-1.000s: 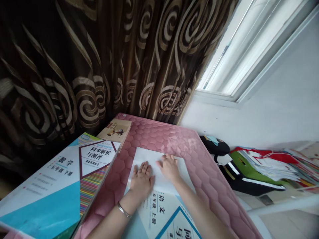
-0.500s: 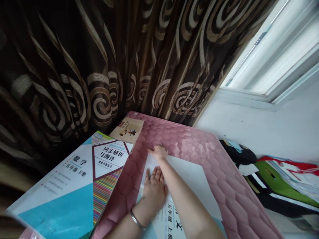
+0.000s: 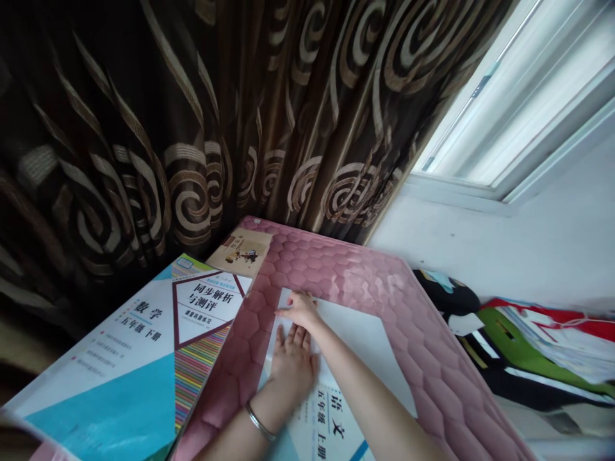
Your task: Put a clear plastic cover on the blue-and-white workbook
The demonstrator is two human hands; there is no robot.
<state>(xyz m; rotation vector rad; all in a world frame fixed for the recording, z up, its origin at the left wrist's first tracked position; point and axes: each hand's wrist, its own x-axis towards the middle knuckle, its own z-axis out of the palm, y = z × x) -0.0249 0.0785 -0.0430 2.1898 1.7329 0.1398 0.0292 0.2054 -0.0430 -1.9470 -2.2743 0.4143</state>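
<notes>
A book (image 3: pixel 331 426) with a white and blue cover, printed with large black characters, lies on the pink quilted surface. Over its upper part shows a plain pale area (image 3: pixel 369 339); whether that is a loose sheet or part of the cover I cannot tell. My left hand (image 3: pixel 294 365), a silver bangle on its wrist, rests flat on the book with fingers spread. Just beyond it, my right hand (image 3: pixel 302 310) reaches across and touches the upper left part, thumb stretched out and the other fingers partly hidden. Neither hand shows anything in its grasp.
Left of my hands lies a larger blue and white workbook (image 3: pixel 120 358), with a small tan booklet (image 3: pixel 243 253) behind it. A dark curtain (image 3: pixel 192 128) with swirls hangs at the back. Past the pink quilted surface (image 3: pixel 346 272), folded clothes (image 3: pixel 542 346) lie along the white wall.
My right hand has moved from the pale area's far edge slightly inward, uncovering that corner. More of the printed characters shows between my arms. The whole view has shifted slightly.
</notes>
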